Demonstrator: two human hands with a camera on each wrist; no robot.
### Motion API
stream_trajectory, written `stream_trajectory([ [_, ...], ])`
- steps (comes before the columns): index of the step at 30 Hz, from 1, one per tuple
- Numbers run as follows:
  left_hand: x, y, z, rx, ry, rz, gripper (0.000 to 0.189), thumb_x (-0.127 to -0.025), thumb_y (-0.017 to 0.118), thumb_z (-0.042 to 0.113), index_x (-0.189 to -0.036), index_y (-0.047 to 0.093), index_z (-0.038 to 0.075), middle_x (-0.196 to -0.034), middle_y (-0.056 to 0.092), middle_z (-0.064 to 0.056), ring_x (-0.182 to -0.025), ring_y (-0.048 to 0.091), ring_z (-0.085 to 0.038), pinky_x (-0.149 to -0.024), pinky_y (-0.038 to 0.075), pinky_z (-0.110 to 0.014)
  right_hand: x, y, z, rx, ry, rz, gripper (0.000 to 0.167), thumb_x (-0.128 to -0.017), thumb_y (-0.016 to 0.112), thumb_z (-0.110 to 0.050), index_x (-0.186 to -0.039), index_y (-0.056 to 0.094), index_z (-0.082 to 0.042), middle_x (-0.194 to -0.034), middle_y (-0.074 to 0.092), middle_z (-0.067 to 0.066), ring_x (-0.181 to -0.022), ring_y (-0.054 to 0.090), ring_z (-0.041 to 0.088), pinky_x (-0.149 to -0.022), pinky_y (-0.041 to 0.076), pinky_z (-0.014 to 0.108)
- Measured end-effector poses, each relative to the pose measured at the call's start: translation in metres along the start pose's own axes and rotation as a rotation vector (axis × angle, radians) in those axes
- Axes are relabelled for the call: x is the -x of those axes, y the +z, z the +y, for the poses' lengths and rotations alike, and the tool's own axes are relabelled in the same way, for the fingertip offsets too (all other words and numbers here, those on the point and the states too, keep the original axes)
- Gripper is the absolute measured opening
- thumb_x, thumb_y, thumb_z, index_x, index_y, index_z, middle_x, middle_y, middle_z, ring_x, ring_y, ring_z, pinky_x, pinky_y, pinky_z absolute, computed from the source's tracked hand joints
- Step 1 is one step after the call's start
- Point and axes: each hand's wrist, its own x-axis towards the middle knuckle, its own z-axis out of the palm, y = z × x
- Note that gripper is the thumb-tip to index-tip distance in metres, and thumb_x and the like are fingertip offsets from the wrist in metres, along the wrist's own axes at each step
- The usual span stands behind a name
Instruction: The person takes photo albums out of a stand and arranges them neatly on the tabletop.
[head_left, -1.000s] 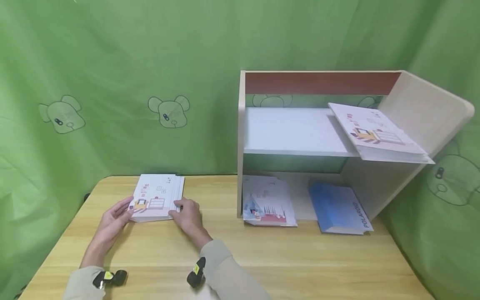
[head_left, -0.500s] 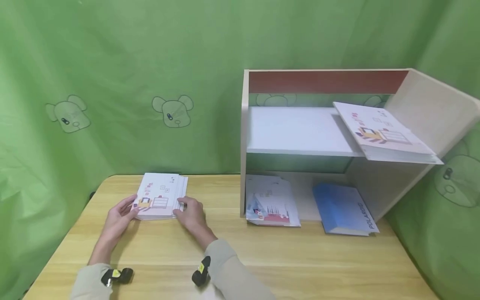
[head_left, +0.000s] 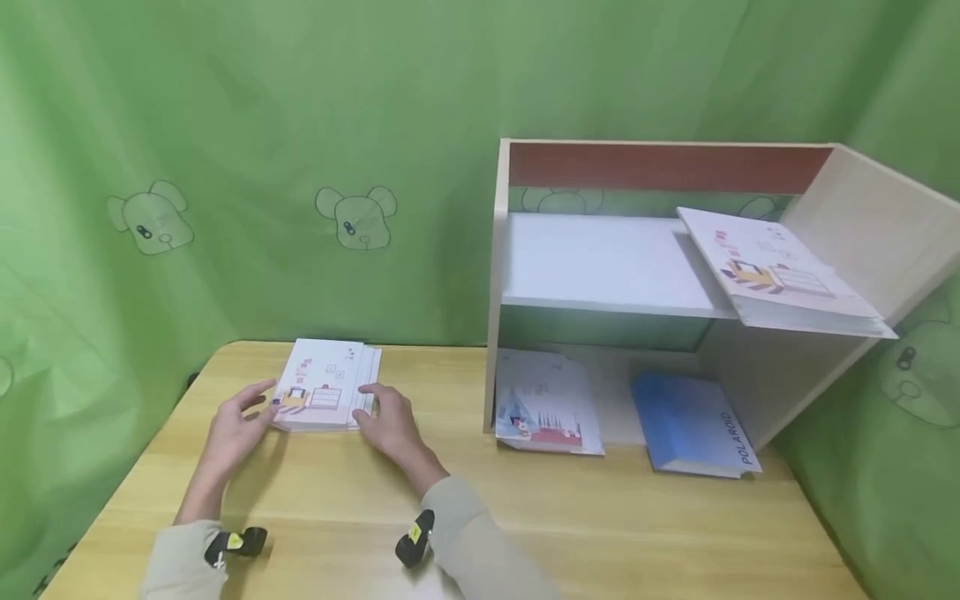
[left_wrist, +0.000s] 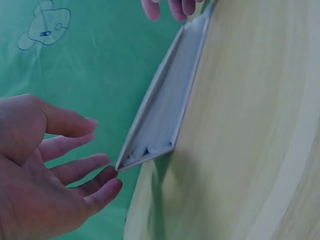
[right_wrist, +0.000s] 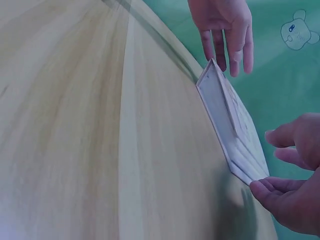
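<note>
A white book [head_left: 322, 379] with a pink, yellow and red drawing lies on the table's far left, cover up. White edges of what seems another book [head_left: 366, 375] stick out beneath it on the right. My left hand [head_left: 234, 427] is at its left side, fingers spread and slightly bent; in the left wrist view the fingertips [left_wrist: 112, 175] reach the near corner. At the right side is my right hand [head_left: 393, 425], thumb and fingers apart. In the right wrist view the right thumb [right_wrist: 262, 192] is against or very near the corner. Neither hand grips the book.
To the right stands a two-level shelf [head_left: 504, 283]. Another copy [head_left: 780, 271] leans on its upper board, jutting past the front edge. Below lie a white illustrated book [head_left: 547, 400] and a blue book [head_left: 690, 421] marked POLAROID. A green curtain [head_left: 420, 83] hangs behind.
The head view has swung a little, so everything sits farther right in it. My left thumb and fingers have loosened from the book's left edge. The book stays flat between the hands.
</note>
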Motion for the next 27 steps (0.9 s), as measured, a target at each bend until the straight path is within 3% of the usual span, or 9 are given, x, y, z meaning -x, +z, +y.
stream_trajectory([
  [5, -0.002, 0.002, 0.015, 0.021, 0.085, 0.040, 0.049, -0.099, 0.058, -0.001, -0.146, 0.046, -0.009, -0.151, 0.041, -0.035, -0.137, 0.043, -0.050, -0.113, 0.042, -0.054, 0.000, -0.012, -0.003, 0.001, -0.037, 0.017, 0.040, -0.094, 0.073, -0.015, -0.134, 0.066, -0.010, -0.128, 0.065, 0.017, -0.120, 0.061, 0.029, -0.107, 0.051, 0.043],
  [10, 0.002, 0.011, 0.022, 0.111, 0.129, 0.061, 0.047, -0.100, 0.057, -0.002, -0.145, 0.048, -0.008, -0.146, 0.050, -0.029, -0.132, 0.050, -0.043, -0.102, 0.045, -0.013, 0.009, -0.020, -0.003, 0.003, -0.056, 0.012, 0.041, -0.095, 0.072, -0.016, -0.135, 0.065, -0.012, -0.130, 0.065, 0.017, -0.120, 0.061, 0.029, -0.102, 0.053, 0.043],
  [12, 0.006, 0.014, 0.024, 0.145, 0.139, 0.067, 0.046, -0.100, 0.056, -0.003, -0.145, 0.048, -0.008, -0.144, 0.053, -0.028, -0.130, 0.051, -0.041, -0.094, 0.042, -0.004, 0.014, -0.023, -0.004, 0.000, -0.062, 0.001, 0.041, -0.096, 0.071, -0.016, -0.136, 0.064, -0.012, -0.131, 0.064, 0.017, -0.120, 0.061, 0.030, -0.100, 0.054, 0.042],
  [15, 0.011, 0.017, 0.027, 0.177, 0.157, 0.067, 0.045, -0.100, 0.055, -0.004, -0.145, 0.047, -0.007, -0.142, 0.055, -0.027, -0.127, 0.054, -0.033, -0.094, 0.042, -0.004, 0.020, -0.026, -0.006, -0.007, -0.071, 0.000, 0.042, -0.097, 0.070, -0.015, -0.138, 0.062, -0.012, -0.133, 0.063, 0.016, -0.120, 0.061, 0.033, -0.099, 0.055, 0.041],
  [21, 0.015, 0.014, 0.035, 0.218, 0.215, 0.106, 0.043, -0.102, 0.053, -0.005, -0.144, 0.049, -0.006, -0.139, 0.057, -0.028, -0.112, 0.056, 0.002, -0.095, 0.044, -0.006, 0.026, -0.033, -0.016, -0.035, -0.142, 0.011, 0.040, -0.097, 0.069, -0.011, -0.137, 0.062, -0.012, -0.133, 0.063, 0.013, -0.122, 0.061, 0.034, -0.097, 0.058, 0.039],
  [27, 0.022, 0.014, 0.036, 0.247, 0.264, 0.100, 0.043, -0.101, 0.055, -0.006, -0.143, 0.049, -0.009, -0.136, 0.057, -0.031, -0.112, 0.057, 0.003, -0.099, 0.044, -0.008, 0.038, -0.043, -0.026, -0.065, -0.191, 0.038, 0.039, -0.096, 0.070, -0.006, -0.133, 0.064, -0.010, -0.132, 0.064, 0.009, -0.120, 0.063, 0.029, -0.094, 0.058, 0.028],
])
